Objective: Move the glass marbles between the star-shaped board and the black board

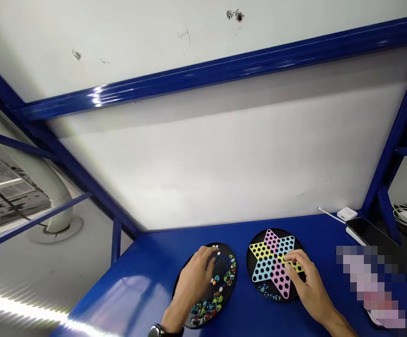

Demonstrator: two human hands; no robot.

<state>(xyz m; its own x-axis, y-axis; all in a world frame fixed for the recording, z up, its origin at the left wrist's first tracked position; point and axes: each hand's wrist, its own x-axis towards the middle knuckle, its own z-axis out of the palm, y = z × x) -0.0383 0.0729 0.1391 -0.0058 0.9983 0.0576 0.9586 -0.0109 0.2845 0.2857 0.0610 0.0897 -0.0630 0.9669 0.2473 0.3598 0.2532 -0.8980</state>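
Observation:
A Chinese checkers board (271,256), a star with pink, yellow and light blue points full of holes, lies on a round black tray. At its right side is my right hand (307,281), thumb and index finger brought together over the yellow point. Whatever lies between those fingertips is too small to make out. Several clear blue marbles (268,293) rest on the tray below the star. Over the left black tray (228,292) hovers my left hand (197,274), slightly blurred, thumb and fingers apart. Coloured glass marbles (207,309), with white and blue ones, line that tray.
Both trays stand on a blue table (154,262) against a white wall panel (224,154) framed by blue bars. On the right lie a white charger (347,214), a cable, a dark phone-like slab (368,229) and a blurred-out patch (375,285).

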